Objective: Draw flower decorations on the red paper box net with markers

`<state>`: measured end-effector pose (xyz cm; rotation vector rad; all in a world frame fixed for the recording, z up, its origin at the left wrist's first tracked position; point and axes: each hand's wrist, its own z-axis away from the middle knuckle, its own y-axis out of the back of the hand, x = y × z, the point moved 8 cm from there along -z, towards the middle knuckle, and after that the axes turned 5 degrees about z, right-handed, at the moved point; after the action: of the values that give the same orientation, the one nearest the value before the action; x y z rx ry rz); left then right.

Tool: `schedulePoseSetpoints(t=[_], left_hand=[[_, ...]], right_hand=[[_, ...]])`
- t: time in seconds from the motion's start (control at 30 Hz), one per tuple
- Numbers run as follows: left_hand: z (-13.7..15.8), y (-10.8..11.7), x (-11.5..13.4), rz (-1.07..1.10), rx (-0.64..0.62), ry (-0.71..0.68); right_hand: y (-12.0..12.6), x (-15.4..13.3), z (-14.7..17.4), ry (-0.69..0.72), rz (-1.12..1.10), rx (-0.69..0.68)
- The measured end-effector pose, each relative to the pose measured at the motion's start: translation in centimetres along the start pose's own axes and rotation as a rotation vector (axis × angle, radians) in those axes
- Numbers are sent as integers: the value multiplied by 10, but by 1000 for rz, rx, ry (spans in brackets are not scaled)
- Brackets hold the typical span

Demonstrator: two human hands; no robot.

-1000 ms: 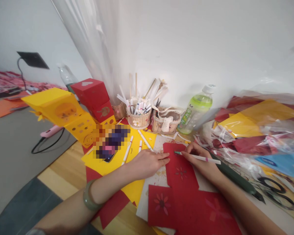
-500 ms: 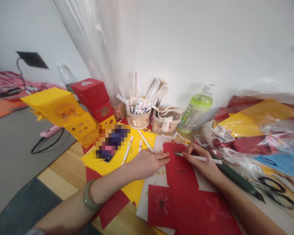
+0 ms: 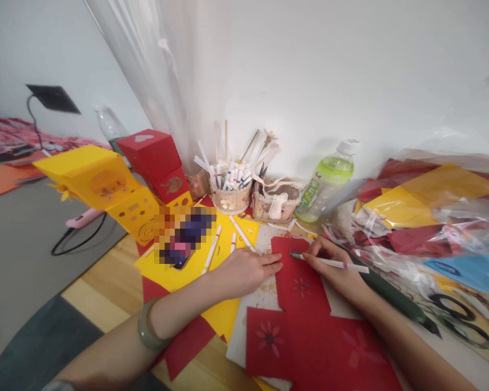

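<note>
In my right hand [image 3: 334, 266] is a white marker pen [image 3: 346, 265] with a green tip end. Its tip meets the upper part of a red paper cutout [image 3: 305, 304], beside a small flower drawing. My left hand [image 3: 246, 273] lies with fingers stretched out, fingertips at the paper's left edge. More flowers are drawn on the red paper: a small one [image 3: 301, 288] in the upper flap and a larger one [image 3: 269, 338] on the lower left flap. Beneath the paper is a stained pale board [image 3: 238, 339].
White markers [image 3: 212, 250] and a pixelated phone [image 3: 183, 263] lie on yellow paper [image 3: 199, 293] at left. Behind stand a basket of markers [image 3: 231, 198], another basket [image 3: 275, 209] and a green drink bottle [image 3: 326, 182]. Scissors [image 3: 466, 320] and plastic-wrapped paper [image 3: 419, 201] are at right.
</note>
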<state>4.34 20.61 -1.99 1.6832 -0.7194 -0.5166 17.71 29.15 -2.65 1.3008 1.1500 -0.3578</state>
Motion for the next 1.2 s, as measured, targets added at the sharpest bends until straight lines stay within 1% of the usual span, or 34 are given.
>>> schedulePoseSetpoints(t=[0.2, 0.33, 0.67, 0.83, 1.0, 1.2], left_hand=[[0, 0, 0, -7, -10, -1], [0, -1, 0, -12, -10, 2], [0, 0, 0, 4, -7, 9], [0, 0, -1, -9, -9, 9], [0, 1, 0, 4, -11, 6], [0, 1, 0, 0, -12, 10]], right_hand=[[0, -2, 1, 2, 2, -13], [3, 1, 0, 4, 3, 22], [2, 1, 0, 6, 5, 17], [5, -1, 0, 9, -5, 38], [2, -2, 0, 6, -4, 5], [1, -1, -1, 8, 2, 2]])
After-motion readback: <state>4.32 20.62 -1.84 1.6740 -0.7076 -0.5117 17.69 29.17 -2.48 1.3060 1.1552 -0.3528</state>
